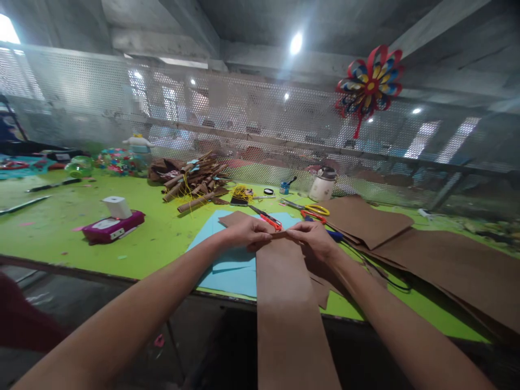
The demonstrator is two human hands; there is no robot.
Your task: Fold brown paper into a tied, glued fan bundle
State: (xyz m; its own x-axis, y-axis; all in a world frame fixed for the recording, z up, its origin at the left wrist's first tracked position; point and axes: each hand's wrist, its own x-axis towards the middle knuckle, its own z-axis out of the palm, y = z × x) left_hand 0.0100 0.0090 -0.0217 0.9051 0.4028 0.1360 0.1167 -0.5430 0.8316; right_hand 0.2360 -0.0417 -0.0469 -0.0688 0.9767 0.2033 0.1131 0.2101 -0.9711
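Grip: 2 hands, both clamped on 1 brown paper strip. The left hand pinches the left end of its far edge between thumb and fingers; the right hand pinches the right end. The edge between them forms 1 narrow ridge; whether folded or rolled, cannot be told. From the grip the strip runs toward the person, past the near edge of the green table.

Under and left of the grip: light-blue sheets, overlapping, count uncertain. Just beyond the grip: 1 utility knife with a red-orange handle. Beyond and right: 1 pair of scissors with yellow handles. Farther beyond: 1 small blue jar and, to its right, 1 white container with a dark lid. Right of the grip: several large brown sheets, overlapping. Beyond and left: 1 heap of brown tubes, too tangled to count. Well left: 1 purple case bearing 1 white block.
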